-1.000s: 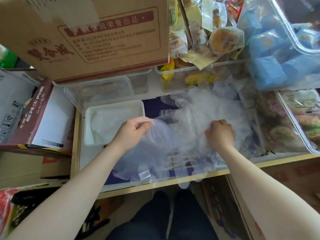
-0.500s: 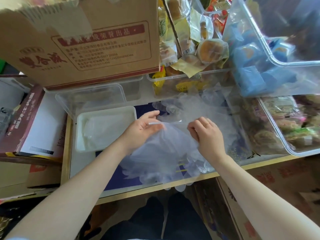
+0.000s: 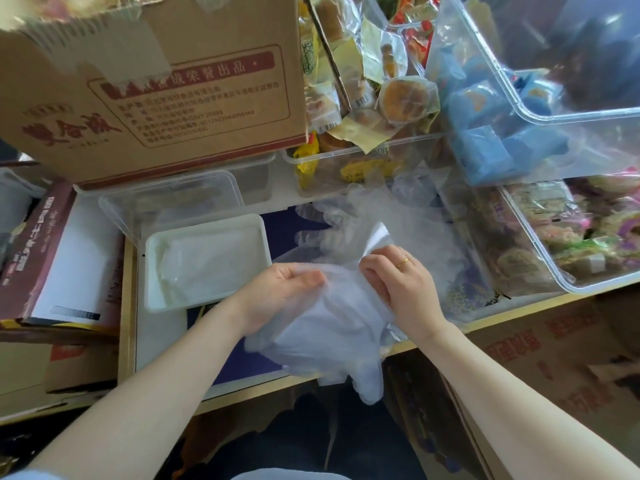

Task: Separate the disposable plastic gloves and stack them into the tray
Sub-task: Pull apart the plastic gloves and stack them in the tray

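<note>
Both hands pinch one clear glove (image 3: 332, 327) over the desk (image 3: 162, 344) front edge: left hand (image 3: 277, 296) and right hand (image 3: 398, 282) each in a tight grip on its cuff (fingers dangle down). White tray (image 3: 152, 271) just left, gloves inside.

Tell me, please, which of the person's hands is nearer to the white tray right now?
Left. The left hand pinches the glove just right of the white tray; the right hand grips the same glove farther right.

Gloves (image 3: 325, 327) are thin, filmy translucent plastic; tray (image 3: 152, 271) is matt white; box (image 3: 207, 98), upper left, is brown cardboard.
</note>
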